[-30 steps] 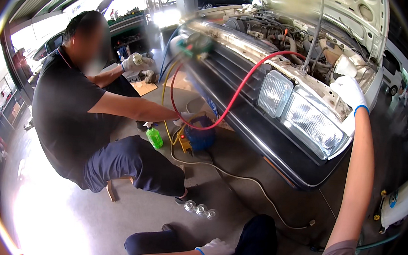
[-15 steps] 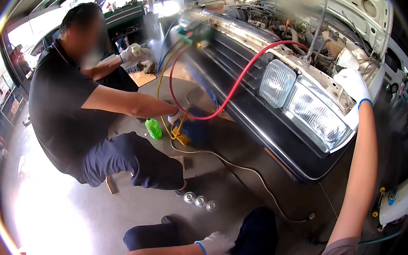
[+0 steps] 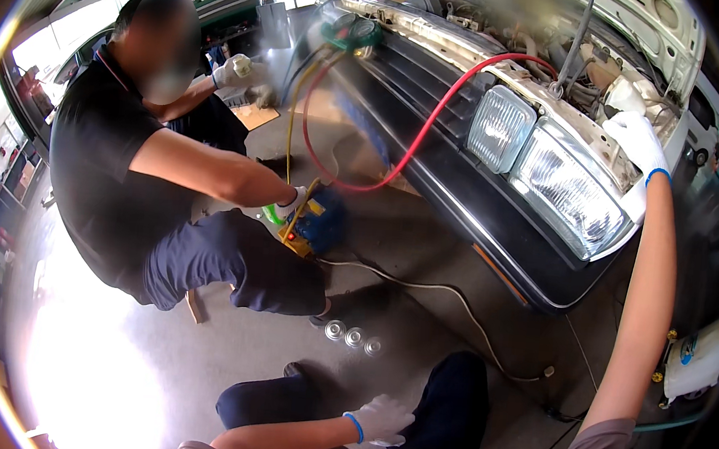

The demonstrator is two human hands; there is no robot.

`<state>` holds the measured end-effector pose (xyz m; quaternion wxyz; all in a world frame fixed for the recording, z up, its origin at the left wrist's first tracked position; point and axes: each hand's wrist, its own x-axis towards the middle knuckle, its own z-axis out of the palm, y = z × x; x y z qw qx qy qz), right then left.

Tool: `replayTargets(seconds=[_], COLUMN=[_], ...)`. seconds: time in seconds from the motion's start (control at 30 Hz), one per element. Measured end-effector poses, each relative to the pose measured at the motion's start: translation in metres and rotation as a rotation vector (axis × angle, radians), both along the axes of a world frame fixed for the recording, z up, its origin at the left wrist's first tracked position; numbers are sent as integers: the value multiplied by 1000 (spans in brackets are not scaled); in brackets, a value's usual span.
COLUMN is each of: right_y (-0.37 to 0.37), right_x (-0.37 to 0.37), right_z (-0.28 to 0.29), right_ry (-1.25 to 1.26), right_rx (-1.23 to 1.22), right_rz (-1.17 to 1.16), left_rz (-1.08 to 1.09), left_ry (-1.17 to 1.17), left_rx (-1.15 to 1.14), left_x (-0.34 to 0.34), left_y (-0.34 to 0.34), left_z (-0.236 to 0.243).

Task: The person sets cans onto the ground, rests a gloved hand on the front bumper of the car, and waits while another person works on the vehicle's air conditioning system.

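Both my hands wear white knitted gloves with blue cuffs. My right hand (image 3: 639,138), arm stretched out, rests on the front corner of the car's body above the large headlight (image 3: 569,189); its fingers lie over the metal edge and are partly hidden. Low in the view, my left hand (image 3: 381,420) rests at my dark trouser leg (image 3: 450,413), fingers loosely extended with nothing in them. A co-worker's gloved hand (image 3: 295,201) is at a blue and yellow pump-like machine (image 3: 319,217). Their other gloved hand (image 3: 235,71) is raised, its contents unclear.
A red hose (image 3: 435,116) loops from a blurred gauge set (image 3: 349,34) into the engine bay (image 3: 518,34). Several metal cans (image 3: 353,337) stand near the co-worker's foot. A pale cable (image 3: 455,295) crosses the floor. At right stands a white container (image 3: 699,357).
The co-worker's hand has shifted left and up at the machine, which now shows more fully and hides most of the green bottle. My hands keep their places; the view has shifted slightly.
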<state>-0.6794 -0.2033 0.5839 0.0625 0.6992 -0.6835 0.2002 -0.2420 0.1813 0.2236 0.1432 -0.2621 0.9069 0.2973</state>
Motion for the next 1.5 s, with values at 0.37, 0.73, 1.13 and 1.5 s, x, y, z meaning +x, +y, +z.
replayTargets(seconds=[0.37, 0.73, 1.13, 1.5], right_y=[-2, -7, -10, -13], right_x=[0, -4, -9, -16], right_z=[0, -1, -3, -4], right_ry=[33, 53, 71, 120], right_rx=[-48, -20, -55, -78], right_rz=[22, 30, 49, 40], left_rz=[-1, 8, 25, 42], left_ry=[30, 35, 31, 91], left_rx=[-63, -19, -7, -43], left_x=[3, 2, 2, 4], left_y=[6, 3, 5, 4], left_z=[-15, -8, -12, -2])
